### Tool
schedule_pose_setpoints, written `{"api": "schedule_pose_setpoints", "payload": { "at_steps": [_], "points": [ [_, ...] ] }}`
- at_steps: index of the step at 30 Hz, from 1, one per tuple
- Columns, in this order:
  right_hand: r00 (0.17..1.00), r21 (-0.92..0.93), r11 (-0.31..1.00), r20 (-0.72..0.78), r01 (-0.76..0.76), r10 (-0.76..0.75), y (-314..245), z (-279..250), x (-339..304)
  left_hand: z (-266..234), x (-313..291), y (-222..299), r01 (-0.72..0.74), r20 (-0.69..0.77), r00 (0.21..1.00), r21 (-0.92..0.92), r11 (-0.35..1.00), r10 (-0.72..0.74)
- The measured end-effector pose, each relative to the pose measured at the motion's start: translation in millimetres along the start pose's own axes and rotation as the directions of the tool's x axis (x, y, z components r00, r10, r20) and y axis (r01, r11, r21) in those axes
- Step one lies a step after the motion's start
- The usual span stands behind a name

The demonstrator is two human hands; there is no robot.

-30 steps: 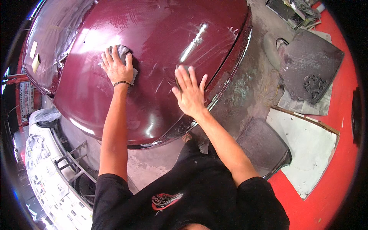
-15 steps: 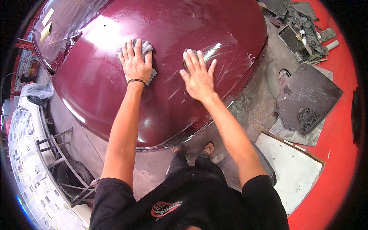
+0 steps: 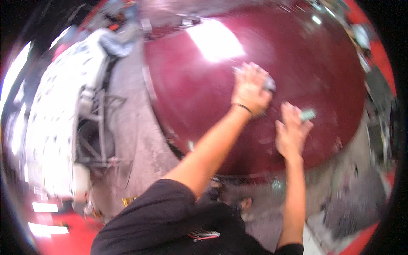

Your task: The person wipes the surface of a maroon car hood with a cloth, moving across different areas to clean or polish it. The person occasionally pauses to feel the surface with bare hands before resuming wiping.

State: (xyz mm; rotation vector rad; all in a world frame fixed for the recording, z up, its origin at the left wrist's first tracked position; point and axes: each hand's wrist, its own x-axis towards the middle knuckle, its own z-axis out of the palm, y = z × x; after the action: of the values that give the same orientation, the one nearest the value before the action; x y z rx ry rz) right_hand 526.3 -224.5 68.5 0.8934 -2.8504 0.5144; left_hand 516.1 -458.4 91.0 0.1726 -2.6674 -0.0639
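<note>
A glossy dark red car panel (image 3: 199,97), broad and curved like a hood, lies under both my hands. My left hand (image 3: 251,91) presses flat on a bunched grey cloth (image 3: 269,83), which shows at the edge of the fingers against the panel. Lower and to the right, my right hand (image 3: 292,131) rests on the panel with its fingers spread. Blur hides whether anything lies beneath those fingertips. Beside them is a pale green patch, perhaps a reflection. A bright white reflection shines on the panel beyond my left hand.
Left of the panel stands a car body covered with newspaper (image 3: 59,110), with a metal frame (image 3: 103,127) and a dark tyre (image 3: 91,138) by it. A dark flat panel (image 3: 355,206) lies at lower right. Red floor (image 3: 72,240) shows at the lower left.
My view has swung left, so the panel and both hands now appear farther right. The hands sit closer together, my left still over the cloth. The dark edge under my right fingertips no longer shows.
</note>
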Motion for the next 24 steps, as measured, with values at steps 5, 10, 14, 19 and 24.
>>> {"api": "schedule_pose_setpoints", "payload": {
  "at_steps": [5, 10, 14, 19, 24],
  "points": [
    [0.895, -0.021, 0.913, -0.21, -0.407, 0.394, 187.2, 19.2, 65.2, 1.8, -9.8, 14.9, 0.021, 0.019, 1.0, -0.174, 0.984, -0.018],
    [0.869, -0.031, 0.9, -0.278, -0.434, 0.409, 97.0, 38.9, 42.7, 2.1, -13.0, 23.3, 0.045, 0.002, 0.999, -0.24, 0.97, -0.045],
    [0.992, -0.13, 0.988, -0.103, -0.085, 0.071, -34.8, 56.2, -42.3, 3.5, -14.7, 15.9, 0.055, 0.002, 0.998, -0.24, 0.969, -0.056],
    [0.952, -0.055, 0.965, -0.187, -0.256, 0.241, 54.1, 29.8, -0.6, 3.1, -13.1, 17.8, 0.039, -0.017, 0.999, -0.269, 0.962, -0.045],
    [0.856, 0.01, 0.89, -0.269, -0.456, 0.441, 57.2, 67.1, 1.4, 2.0, -11.2, 14.0, 0.012, 0.007, 1.0, -0.145, 0.989, -0.011]
  ]
}}
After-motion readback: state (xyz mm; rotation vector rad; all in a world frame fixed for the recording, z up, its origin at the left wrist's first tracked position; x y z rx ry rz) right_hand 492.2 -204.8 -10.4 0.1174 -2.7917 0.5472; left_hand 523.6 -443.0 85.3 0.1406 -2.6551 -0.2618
